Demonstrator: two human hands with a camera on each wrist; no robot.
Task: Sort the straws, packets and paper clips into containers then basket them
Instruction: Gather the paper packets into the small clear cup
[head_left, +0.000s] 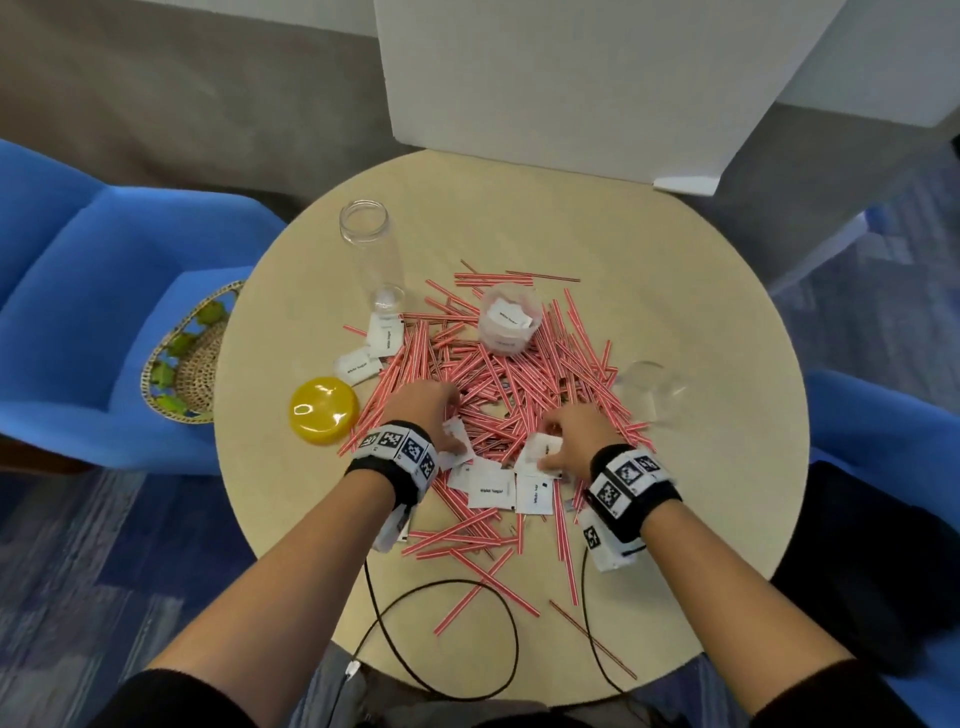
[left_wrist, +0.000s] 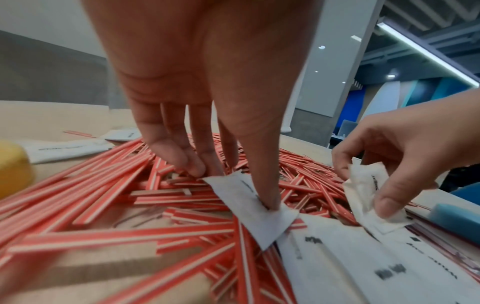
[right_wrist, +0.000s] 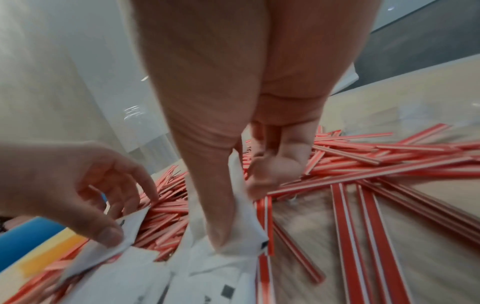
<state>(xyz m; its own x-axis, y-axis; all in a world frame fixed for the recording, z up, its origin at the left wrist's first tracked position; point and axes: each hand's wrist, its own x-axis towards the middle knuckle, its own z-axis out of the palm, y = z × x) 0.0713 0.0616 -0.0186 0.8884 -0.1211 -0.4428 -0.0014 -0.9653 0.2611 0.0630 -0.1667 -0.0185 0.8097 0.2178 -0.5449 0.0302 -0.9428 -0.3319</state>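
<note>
— What did we find at the middle of it?

— A heap of red-and-white straws (head_left: 498, 374) spread over the round table (head_left: 675, 291), with white sugar packets (head_left: 488, 486) lying flat at the near edge of the heap. Our left hand (head_left: 423, 410) was pinching one packet (left_wrist: 255, 207) between thumb and fingertips, its corner lifted off the straws. Our right hand (head_left: 574, 439) was gripping another packet (left_wrist: 369, 195), thumb pressed on top and fingers curled under, just beside the left.

— And the paper clips?

— We saw a thin wire shape (left_wrist: 140, 216) on the bare table among the straws in the left wrist view, blurred; we could not tell more than that.

— The containers?

— A small clear cup (head_left: 506, 319) stood in the far part of the heap, already holding a few packets. A tall clear jar (head_left: 371, 254) stood at the far left, two more packets (head_left: 371, 348) lying near its foot. A third clear container (head_left: 649, 389) sat to the right, touching the edge of the straws. A yellow lid (head_left: 323, 410) lay on the table left of our left hand.

— The basket?

— A woven basket (head_left: 182, 358) rested on the blue chair (head_left: 78, 291) to the left, apart from the table's things. Black cables (head_left: 467, 649) looped over the near edge of the table.
</note>
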